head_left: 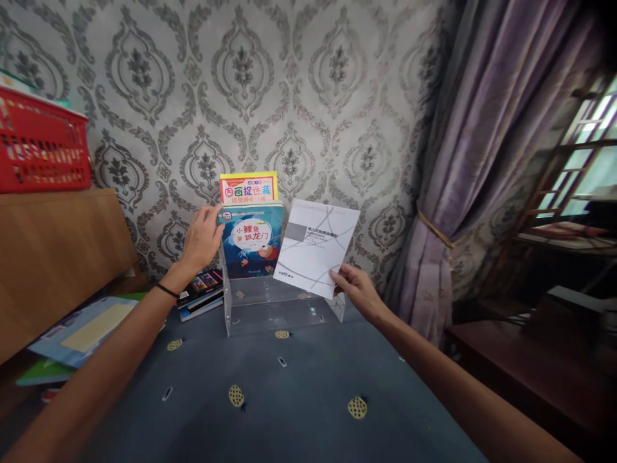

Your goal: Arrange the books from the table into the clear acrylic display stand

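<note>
A clear plastic book stand [277,316] sits on the dark blue patterned cloth. On its left side a blue picture book [250,260] with a fish on the cover stands upright, in front of a taller yellow-edged book [249,188]. My left hand [205,236] grips the upper left edge of the blue book, fingers bent around it. To the right, a white booklet [315,247] with grey lines leans at a tilt over the stand. Its lower right corner is pinched between the thumb and fingers of my right hand [355,289].
Dark books [202,292] lie stacked left of the stand. More booklets [91,328] are spread beside a wooden cabinet [62,257], which bears a red basket [43,141]. Patterned wallpaper rises behind. A purple curtain [463,161] hangs at the right.
</note>
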### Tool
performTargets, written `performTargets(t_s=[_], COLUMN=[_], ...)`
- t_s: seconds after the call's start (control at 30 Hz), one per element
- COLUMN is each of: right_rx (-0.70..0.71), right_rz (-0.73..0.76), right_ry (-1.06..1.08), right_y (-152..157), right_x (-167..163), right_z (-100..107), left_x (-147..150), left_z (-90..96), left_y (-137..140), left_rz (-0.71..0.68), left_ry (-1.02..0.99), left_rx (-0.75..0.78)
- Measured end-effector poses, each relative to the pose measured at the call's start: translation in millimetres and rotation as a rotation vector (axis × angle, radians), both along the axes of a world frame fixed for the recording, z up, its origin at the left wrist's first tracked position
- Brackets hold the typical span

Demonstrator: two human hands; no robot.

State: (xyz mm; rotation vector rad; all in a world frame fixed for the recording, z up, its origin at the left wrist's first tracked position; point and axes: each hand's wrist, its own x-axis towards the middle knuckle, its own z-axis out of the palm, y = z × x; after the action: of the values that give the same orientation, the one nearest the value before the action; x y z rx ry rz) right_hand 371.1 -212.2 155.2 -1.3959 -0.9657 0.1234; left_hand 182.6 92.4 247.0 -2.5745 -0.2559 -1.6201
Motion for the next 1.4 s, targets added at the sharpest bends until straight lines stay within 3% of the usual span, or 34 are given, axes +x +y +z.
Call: performTargets(t_s=[0.17, 0.33, 0.5, 0.63, 0.77, 1.0, 1.2, 1.4], right_rx=[0.006, 0.028, 0.032, 0.034, 0.001, 0.036, -0.026, 0.040], right_rz=[-0.011, -0.038, -0.020, 0.004, -0.015, -0.060, -0.151, -0.106], right_ry=[-0.032, -0.179, -0.362, -0.435, -0.478, -0.525, -0.528, -0.608], right_y=[-3, 6, 39, 72, 89, 100, 115, 114], right_x=[4, 3, 4, 9, 10, 15, 35, 44], right_z=[-2, 21, 54, 63, 60, 43, 23, 17], left_x=[0, -7, -7, 3, 7, 5, 15, 18], left_z=[0.1, -0.6, -6.9, -16.1, -24.3, -37.4, -49.1, -52.2], left_y=[0, -17, -40, -34, -19, -17, -16, -12], left_rz=[-0.009, -0.006, -0.207, -0.304, -0.264, -0.247, -0.093, -0.151], left_ry=[-0.001, -0.083, 0.115, 0.216, 0.234, 0.191, 0.229, 0.209], left_rx=[-0.017, -0.043, -0.142, -0.241, -0.365, -0.164, -0.142, -0.134])
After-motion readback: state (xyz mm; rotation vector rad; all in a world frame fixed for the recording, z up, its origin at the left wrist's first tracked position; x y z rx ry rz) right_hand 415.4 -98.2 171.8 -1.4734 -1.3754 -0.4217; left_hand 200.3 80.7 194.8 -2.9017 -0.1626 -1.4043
